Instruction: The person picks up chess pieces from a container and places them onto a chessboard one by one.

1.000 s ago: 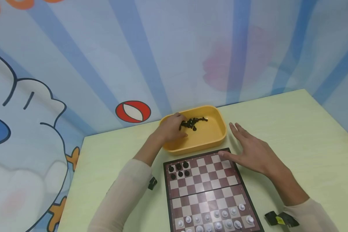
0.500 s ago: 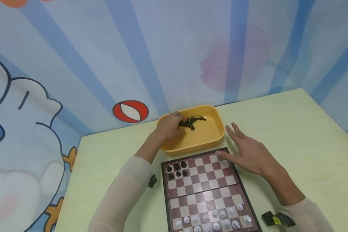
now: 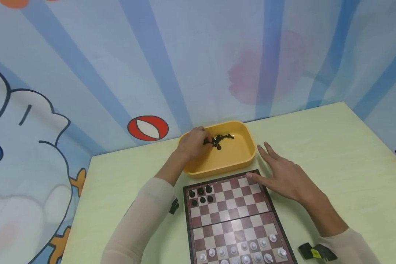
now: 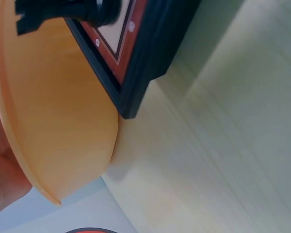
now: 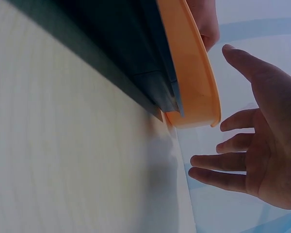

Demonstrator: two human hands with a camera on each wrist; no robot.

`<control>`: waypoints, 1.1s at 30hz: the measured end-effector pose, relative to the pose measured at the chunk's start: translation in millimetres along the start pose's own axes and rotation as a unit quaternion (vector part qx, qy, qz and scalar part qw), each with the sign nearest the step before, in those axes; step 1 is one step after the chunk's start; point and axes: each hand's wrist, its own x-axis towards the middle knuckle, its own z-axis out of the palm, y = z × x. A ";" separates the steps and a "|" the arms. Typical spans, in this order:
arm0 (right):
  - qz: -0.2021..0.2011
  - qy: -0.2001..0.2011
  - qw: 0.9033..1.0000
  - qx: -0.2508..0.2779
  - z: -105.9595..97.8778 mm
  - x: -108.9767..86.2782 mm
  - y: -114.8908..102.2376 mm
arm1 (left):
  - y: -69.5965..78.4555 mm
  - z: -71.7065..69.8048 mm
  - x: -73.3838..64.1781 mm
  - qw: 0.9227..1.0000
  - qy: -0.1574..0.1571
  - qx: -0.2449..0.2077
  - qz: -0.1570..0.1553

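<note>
In the head view, my left hand (image 3: 195, 143) reaches over the left rim of the yellow tray (image 3: 227, 163). Its curled fingers and thumb close round a black chess piece (image 3: 206, 141) at the left end of a small heap of black chess pieces (image 3: 219, 138). The fingertips are partly hidden by the hand. My right hand (image 3: 285, 176) hovers at the far right corner of the chessboard (image 3: 229, 205), fingers spread, holding nothing. The right wrist view shows this hand (image 5: 262, 141) with its fingers apart beside the tray.
Several black pieces (image 3: 202, 200) stand in two short rows at the board's far left corner. White pieces (image 3: 245, 246) line its near side. The pale table (image 3: 343, 161) meets a printed wall (image 3: 211, 66) just behind the tray.
My left thumb has drawn in toward the fingers at the black pieces. The right hand has stayed in place with its fingers spread. The head view has shifted slightly.
</note>
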 end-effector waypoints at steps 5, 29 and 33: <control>-0.003 -0.003 1.000 0.001 0.3 0.4 -1.1 | -2.2 2.3 -0.5 1.000 0.003 0.008 -0.006; -0.013 -0.010 1.000 0.008 -4.5 6.0 2.9 | -10.9 -16.2 -28.9 0.997 0.041 -0.048 -0.038; -0.011 -0.010 1.000 0.009 -3.9 5.2 4.8 | -12.3 -19.7 -38.5 0.996 0.052 -0.055 -0.036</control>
